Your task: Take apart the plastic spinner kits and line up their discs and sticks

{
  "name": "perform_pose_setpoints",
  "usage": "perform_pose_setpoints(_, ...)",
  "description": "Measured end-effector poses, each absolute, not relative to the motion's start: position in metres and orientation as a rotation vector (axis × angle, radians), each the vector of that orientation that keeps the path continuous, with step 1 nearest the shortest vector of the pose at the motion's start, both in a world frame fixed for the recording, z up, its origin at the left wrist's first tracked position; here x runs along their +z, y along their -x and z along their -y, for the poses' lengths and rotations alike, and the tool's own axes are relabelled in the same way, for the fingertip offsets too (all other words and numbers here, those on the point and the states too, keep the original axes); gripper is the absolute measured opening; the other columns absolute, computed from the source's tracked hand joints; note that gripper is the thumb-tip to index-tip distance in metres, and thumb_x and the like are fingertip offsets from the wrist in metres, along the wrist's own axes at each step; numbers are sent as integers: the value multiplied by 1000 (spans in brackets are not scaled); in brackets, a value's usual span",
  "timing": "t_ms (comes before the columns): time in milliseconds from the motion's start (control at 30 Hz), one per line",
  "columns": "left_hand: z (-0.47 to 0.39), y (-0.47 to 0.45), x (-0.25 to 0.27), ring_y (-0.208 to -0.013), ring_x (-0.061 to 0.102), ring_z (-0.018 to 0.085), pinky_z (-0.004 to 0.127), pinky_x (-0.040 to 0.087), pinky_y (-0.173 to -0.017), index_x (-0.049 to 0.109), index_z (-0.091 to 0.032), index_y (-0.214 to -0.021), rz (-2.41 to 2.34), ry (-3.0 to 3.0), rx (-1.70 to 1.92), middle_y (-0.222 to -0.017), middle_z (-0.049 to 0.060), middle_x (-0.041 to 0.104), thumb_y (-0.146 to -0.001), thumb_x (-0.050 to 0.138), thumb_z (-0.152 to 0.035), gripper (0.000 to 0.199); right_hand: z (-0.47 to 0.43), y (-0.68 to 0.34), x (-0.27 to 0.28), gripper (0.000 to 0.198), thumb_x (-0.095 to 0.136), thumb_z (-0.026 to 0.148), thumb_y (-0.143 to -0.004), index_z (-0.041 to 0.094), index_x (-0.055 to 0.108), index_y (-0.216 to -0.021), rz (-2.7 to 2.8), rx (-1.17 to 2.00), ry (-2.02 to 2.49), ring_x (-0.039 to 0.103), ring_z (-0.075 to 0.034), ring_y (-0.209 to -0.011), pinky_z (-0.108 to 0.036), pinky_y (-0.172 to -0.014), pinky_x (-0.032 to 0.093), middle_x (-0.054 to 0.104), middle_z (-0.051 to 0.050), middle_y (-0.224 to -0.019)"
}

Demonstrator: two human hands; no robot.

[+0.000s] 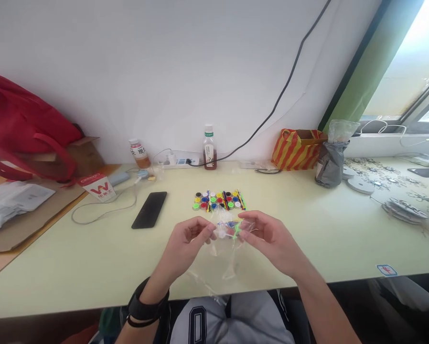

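Between my hands is a clear plastic bag with small white, blue and bright green plastic pieces showing in it. My left hand pinches the bag's left side between thumb and fingers. On the other side, my right hand is closed on the bag near the green piece. Just beyond my fingers, several round coloured discs and thin coloured sticks lie in neat rows on the pale table. The lower part of the bag hangs toward the table's front edge.
A black phone lies to the left. Against the wall stand two drink bottles and a power strip with a black cable. Farther right are a striped bag, a grey bag and white discs. A red bag fills the far left.
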State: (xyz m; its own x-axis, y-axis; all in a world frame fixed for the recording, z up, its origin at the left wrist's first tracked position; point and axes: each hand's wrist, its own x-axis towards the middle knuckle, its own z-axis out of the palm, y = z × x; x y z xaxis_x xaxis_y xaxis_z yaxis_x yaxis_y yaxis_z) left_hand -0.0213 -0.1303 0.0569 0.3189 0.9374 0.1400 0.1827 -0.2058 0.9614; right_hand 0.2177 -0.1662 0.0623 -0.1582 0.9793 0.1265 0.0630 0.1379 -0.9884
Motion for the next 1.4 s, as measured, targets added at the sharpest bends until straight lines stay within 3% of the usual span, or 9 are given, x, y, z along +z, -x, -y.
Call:
perform_pose_setpoints(100,134,24,55,-78,67,17,26,51,-75,72,-18,-86,-1016,-1639,992,-80,5,74,-97,67,-43,28,165,-217,62,30,76,41,-90,19,73,-110,1337,1136,1108,70,-20,-84,-35,-80,60,73,-6,-89)
perform_pose_setpoints(267,132,38,65,-79,66,17,27,51,-78,70,-17,-80,-971,-1642,969,-79,5,73,-96,69,-39,26,164,-221,68,25,78,43,-89,19,77,-97,1262,1033,1105,65,-17,-71,-30,-69,58,70,-4,-77)
perform_pose_setpoints(433,133,33,67,-80,66,18,28,53,-75,73,-19,-107,-867,-1639,863,-84,5,73,-92,74,-36,23,170,-214,66,24,73,43,-93,20,75,-97,1319,1072,1086,62,-16,-73,-28,-69,55,68,-3,-79)
perform_pose_setpoints(600,131,14,58,-66,63,15,25,50,-65,72,-16,-85,-893,-1495,1059,-70,4,70,-93,72,-37,23,172,-197,54,36,76,42,-91,22,67,-118,1387,1256,994,64,-18,-88,-31,-82,55,67,-3,-94)
perform_pose_setpoints(767,125,23,58,-69,62,14,26,50,-69,69,-16,-79,-940,-1441,1195,-71,3,69,-93,71,-33,21,165,-200,52,30,74,45,-90,16,72,-99,1368,1328,1054,59,-15,-75,-29,-72,50,66,-3,-82)
perform_pose_setpoints(867,124,36,64,-77,64,16,26,49,-71,72,-18,-96,-948,-1550,1013,-82,4,73,-94,68,-32,15,163,-210,57,26,72,42,-92,17,72,-94,1477,1341,1083,55,-15,-74,-28,-70,46,67,-3,-84)
perform_pose_setpoints(967,126,39,68,-80,65,18,27,50,-72,72,-20,-113,-986,-1736,829,-85,4,72,-94,68,-38,27,166,-214,63,21,66,37,-95,17,72,-89,1672,1293,1131,53,-15,-73,-28,-68,44,65,-2,-81)
perform_pose_setpoints(1167,127,30,60,-57,57,12,22,44,-55,68,-17,-79,-1101,-1837,794,-63,-1,58,-97,63,-51,39,170,-215,66,13,64,30,-95,19,69,-90,1852,1232,1177,57,-16,-77,-29,-72,46,66,-2,-84)
perform_pose_setpoints(1400,111,35,47,-37,45,9,18,30,-39,67,-18,-86,-1299,-1595,1152,-43,-6,45,-97,60,-57,41,158,-240,61,29,67,43,-96,20,63,-113,1525,1267,1067,63,-19,-83,-34,-78,52,68,-5,-90)
